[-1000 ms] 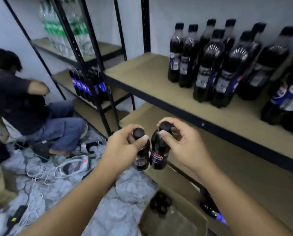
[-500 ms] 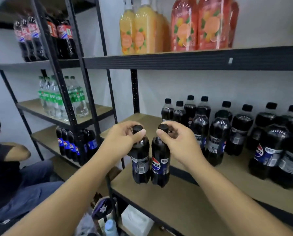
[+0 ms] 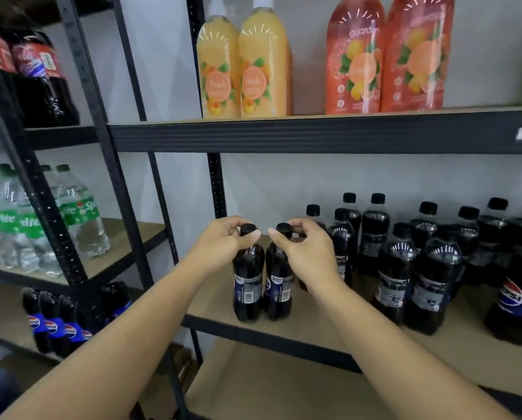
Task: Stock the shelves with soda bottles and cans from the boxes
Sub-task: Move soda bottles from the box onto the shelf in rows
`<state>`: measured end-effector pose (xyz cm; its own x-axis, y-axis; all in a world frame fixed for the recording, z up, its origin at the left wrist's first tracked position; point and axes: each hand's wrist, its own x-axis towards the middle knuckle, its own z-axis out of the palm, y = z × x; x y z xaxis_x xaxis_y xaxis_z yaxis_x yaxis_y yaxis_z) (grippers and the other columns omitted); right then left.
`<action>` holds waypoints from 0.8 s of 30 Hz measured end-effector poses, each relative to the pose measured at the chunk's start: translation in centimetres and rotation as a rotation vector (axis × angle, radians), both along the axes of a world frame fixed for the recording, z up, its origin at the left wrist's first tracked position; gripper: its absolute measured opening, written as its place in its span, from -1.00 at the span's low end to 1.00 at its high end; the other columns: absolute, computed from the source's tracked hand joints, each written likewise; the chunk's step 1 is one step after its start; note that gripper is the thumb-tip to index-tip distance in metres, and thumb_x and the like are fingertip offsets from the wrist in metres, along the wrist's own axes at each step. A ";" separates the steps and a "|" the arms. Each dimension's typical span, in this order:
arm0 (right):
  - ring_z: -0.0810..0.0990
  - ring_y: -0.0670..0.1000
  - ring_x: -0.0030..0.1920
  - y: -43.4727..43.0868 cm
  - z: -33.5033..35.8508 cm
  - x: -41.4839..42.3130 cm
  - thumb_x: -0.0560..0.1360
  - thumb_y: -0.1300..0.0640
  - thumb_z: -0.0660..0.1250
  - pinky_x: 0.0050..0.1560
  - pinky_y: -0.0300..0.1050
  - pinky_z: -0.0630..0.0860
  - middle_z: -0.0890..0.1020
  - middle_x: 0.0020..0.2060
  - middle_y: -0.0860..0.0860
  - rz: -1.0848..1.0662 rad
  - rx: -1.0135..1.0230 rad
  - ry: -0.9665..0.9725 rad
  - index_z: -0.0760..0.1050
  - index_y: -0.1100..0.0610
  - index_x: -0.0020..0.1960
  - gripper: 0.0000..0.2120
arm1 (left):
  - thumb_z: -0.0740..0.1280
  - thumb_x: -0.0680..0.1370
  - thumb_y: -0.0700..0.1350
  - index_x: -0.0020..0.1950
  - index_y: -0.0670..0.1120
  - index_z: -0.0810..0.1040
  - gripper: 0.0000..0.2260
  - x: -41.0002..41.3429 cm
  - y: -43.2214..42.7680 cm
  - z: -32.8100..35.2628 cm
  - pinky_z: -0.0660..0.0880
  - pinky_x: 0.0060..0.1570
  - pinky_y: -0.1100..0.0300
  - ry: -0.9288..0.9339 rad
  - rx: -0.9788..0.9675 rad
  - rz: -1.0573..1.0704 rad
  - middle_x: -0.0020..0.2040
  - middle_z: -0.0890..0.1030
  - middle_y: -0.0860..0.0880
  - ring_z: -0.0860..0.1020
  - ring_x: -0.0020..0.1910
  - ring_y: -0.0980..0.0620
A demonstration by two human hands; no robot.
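Two upright cola bottles (image 3: pixel 248 286), necks in left hand (image 3: pixel 220 241) and right hand (image 3: pixel 309 253)

The left bottle (image 3: pixel 247 286) and right bottle (image 3: pixel 279 286), dark cola with black caps, are upright and touching at the front edge of the shelf (image 3: pixel 314 324), mid-frame.

The left cola bottle (image 3: pixel 249 259) and the right cola bottle (image 3: pixel 279 309) are of glossy plastic, dark from the drink inside, and the light makes small bright spots on their shoulders. Their caps (image 3: pixel 248 229) look like matt black plastic. The labels (image 3: pixel 248 291) are a thin film with a slight shine. The shelf board (image 3: pixel 314 313) under them is pale pressed wood, bare and matt, a little rough. The front beam (image 3: pixel 284 133) above is black painted metal, ribbed and dull. The juice bottles (image 3: pixel 244 65) are smooth shiny plastic. The wall (image 3: pixel 269 183) is painted, smooth and matt.
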<state>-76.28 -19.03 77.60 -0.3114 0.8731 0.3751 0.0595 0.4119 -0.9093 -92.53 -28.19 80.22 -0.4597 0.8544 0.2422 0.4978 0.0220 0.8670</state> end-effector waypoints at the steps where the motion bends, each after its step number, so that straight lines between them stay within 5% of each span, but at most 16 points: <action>1: 0.67 -0.14 -0.04 0.3 -0.2 -0.7 0.42 -0.16 0.55 0.13 0.01 0.63 0.63 -0.01 -0.20 -0.017 0.005 -0.008 0.57 -0.05 0.13 -0.63 | 0.51 0.52 0.05 0.03 0.08 0.70 -0.87 -0.8 0.7 -0.2 0.36 -0.12 0.08 -0.015 0.010 -0.018 -0.43 0.40 0.06 0.43 -0.39 0.10; 5: 0.63 -0.19 0.00 1.3 -0.4 -2.2 0.46 -0.20 0.50 0.14 -0.04 0.61 0.63 0.03 -0.20 -0.044 0.041 -0.062 0.54 -0.07 0.21 -0.60 | 0.55 0.41 0.12 0.02 0.08 0.71 -0.76 -3.3 2.8 -1.0 0.51 0.02 -0.01 -0.102 0.044 -0.096 -0.13 0.62 -0.23 0.62 -0.12 -0.13; 8: 0.58 -0.21 0.15 1.4 -1.5 -2.3 0.60 -0.18 0.33 0.24 -0.14 0.52 0.63 0.17 -0.20 -0.007 0.104 -0.195 0.44 -0.10 0.40 -0.59 | 0.49 0.52 0.12 0.04 0.13 0.70 -0.86 -3.7 3.2 -1.7 0.42 -0.24 0.22 -0.112 0.068 -0.089 -0.17 0.63 -0.02 0.57 -0.22 0.14; 11: 0.39 -0.25 0.37 0.9 -3.3 -1.5 0.67 -0.18 0.17 0.32 -0.27 0.29 0.42 0.40 -0.30 0.082 0.119 -0.301 0.17 -0.19 0.60 -0.49 | 0.36 0.58 0.23 0.06 0.14 0.66 -0.78 -3.5 2.6 -3.6 0.51 -0.19 0.28 -0.024 0.076 -0.103 -0.17 0.68 0.17 0.64 -0.20 0.24; 14: 0.33 -0.30 0.31 0.6 -6.0 -0.4 0.68 -0.10 0.20 0.32 -0.28 0.26 0.32 0.28 -0.42 0.164 0.041 -0.369 -0.10 -0.34 0.61 -0.36 | 0.34 0.62 0.14 0.15 0.21 0.55 -0.87 -3.4 1.7 -6.5 0.45 -0.27 0.46 0.013 0.019 -0.141 -0.09 0.65 0.29 0.58 -0.18 0.40; 18: 0.46 -0.19 0.38 1.2 -11.1 -0.5 0.62 0.09 0.33 0.41 -0.18 0.35 0.50 0.24 -0.41 0.155 -0.042 -0.423 0.08 -0.61 0.38 -0.30 | 0.49 0.55 -0.06 0.29 0.24 0.37 -0.56 -4.4 1.2 -11.1 0.38 -0.08 0.55 0.136 -0.102 -0.208 0.14 0.57 0.27 0.50 0.01 0.51; 24: 0.52 -0.17 0.31 2.9 -12.6 -2.9 0.61 0.10 0.38 0.36 -0.18 0.42 0.56 0.19 -0.28 0.050 -0.032 -0.364 0.35 -0.12 0.49 -0.50 | 0.51 0.54 -0.06 0.37 0.21 0.35 -0.49 -6.1 3.3 -12.6 0.38 -0.13 0.52 0.185 -0.105 -0.149 0.06 0.61 0.21 0.49 -0.07 0.51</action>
<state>-79.23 -16.12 65.02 -0.4618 0.8630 0.2047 0.3623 0.3942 -0.8446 -98.59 -24.84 67.64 -0.2832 0.9341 0.2173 0.6524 0.0215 0.7576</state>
